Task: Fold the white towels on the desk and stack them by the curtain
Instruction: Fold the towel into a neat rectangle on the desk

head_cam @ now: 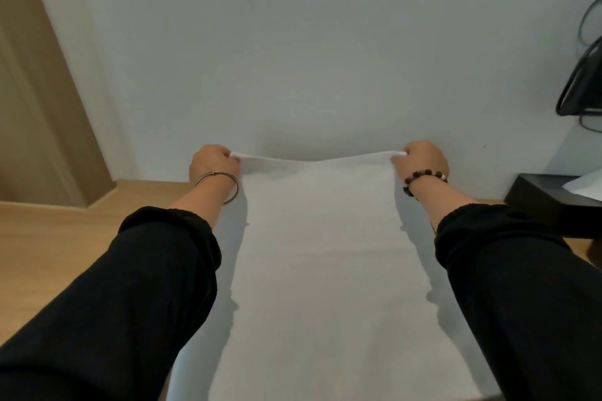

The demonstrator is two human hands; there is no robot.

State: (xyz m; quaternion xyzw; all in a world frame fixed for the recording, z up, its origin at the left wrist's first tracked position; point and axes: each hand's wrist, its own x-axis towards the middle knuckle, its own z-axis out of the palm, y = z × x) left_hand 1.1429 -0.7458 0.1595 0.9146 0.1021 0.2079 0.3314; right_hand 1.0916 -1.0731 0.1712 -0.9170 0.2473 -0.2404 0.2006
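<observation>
The white towel (319,254) lies flat on the bench (49,238), in the middle of the frame. Its long way runs from the bottom of the frame up toward the wall (325,42). Its short far edge is near the middle of the frame, and both hands are there.

The left hand (213,164) has its grip pinched on the far left corner. The right hand (423,161) has its grip pinched on the far right corner. The fingers are curled in tight, and a bit of cloth pokes out of each fist. The edge between the hands is lifted a little and dips in the middle. From the grips, the rest of the towel runs back toward the person. Its near end is cut off at the bottom of the frame.

Both hands are just as far up, so neither one is nearer. I think the next move is to bring the far edge back over the towel, toward the bottom of the frame, to fold it in half. The hands should go together so the edges match.

The bench is light wood. A black box (547,198) sits on it at the right edge of the frame. Something black with loops (583,81) is at the upper right. A tan panel (32,91) at the upper left may be the curtain, but I cannot tell.
</observation>
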